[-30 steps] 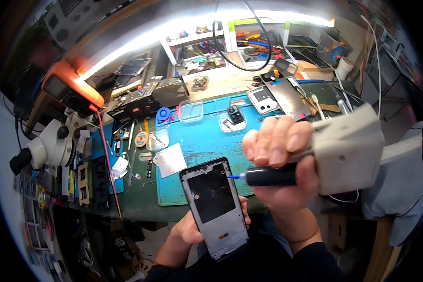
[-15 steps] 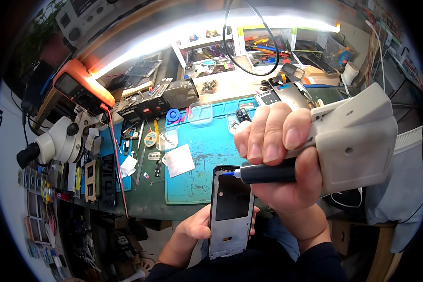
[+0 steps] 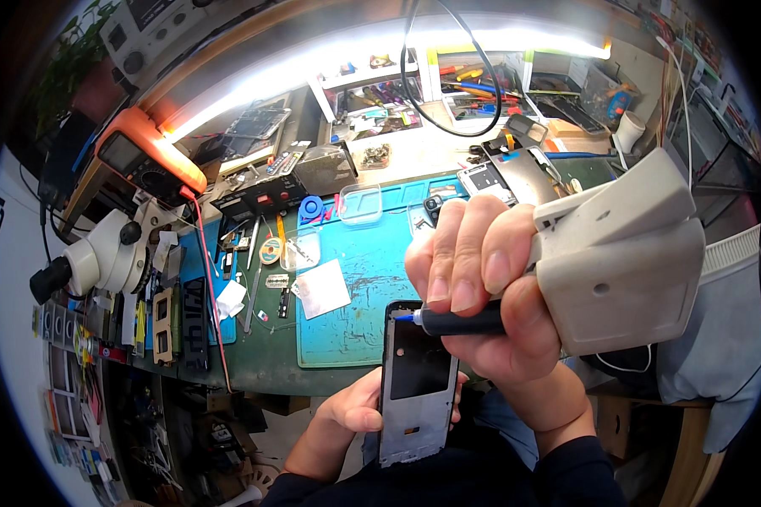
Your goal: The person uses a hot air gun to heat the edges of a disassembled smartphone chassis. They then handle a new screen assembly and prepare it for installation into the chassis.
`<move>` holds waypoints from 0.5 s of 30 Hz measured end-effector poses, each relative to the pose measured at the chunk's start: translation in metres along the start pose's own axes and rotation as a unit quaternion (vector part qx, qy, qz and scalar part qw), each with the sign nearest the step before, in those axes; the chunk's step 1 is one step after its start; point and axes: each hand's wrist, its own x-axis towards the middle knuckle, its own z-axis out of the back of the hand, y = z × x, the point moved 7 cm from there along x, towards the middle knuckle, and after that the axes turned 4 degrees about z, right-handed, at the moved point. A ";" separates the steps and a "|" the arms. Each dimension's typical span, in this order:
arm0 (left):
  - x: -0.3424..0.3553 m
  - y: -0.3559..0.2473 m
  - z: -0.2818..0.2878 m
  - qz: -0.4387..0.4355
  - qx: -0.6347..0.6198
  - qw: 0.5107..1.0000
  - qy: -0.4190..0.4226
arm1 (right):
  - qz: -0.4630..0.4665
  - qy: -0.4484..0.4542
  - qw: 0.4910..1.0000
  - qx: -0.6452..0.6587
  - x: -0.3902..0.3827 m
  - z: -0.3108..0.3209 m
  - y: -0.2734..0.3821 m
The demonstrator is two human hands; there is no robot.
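Left hand (image 3: 355, 411) gripped the phone frame (image 3: 417, 382) from beneath. Right hand (image 3: 482, 291), at its 2 o'clock, clenched a dispenser (image 3: 626, 262), nozzle touching the frame's top edge.

Pretty cluttered green bench (image 3: 254, 372), lit by a bright light strip (image 3: 380, 51) mounted above. A blue work mat (image 3: 355, 313) is laid across it; a white microscope (image 3: 101, 258) is parked left, beside an orange multimeter (image 3: 148, 160).

Bright light strip (image 3: 355, 63) glares overhead; fisheye edges bend and darken.
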 end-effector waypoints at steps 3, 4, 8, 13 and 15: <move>0.000 0.000 -0.001 0.012 0.006 1.000 -0.007 | -0.002 0.001 1.000 -0.004 0.000 0.000 0.001; 0.000 0.000 -0.001 0.015 0.007 1.000 -0.010 | -0.004 0.000 1.000 -0.005 0.000 0.000 0.001; -0.001 0.000 -0.002 0.008 0.002 1.000 -0.008 | -0.010 0.001 1.000 -0.009 0.000 -0.001 0.000; 0.000 0.000 -0.003 0.012 0.000 1.000 -0.010 | -0.013 -0.002 1.000 -0.010 -0.001 -0.001 0.001; -0.001 0.001 -0.001 0.016 0.002 1.000 -0.013 | -0.016 -0.005 1.000 -0.008 -0.001 -0.002 -0.001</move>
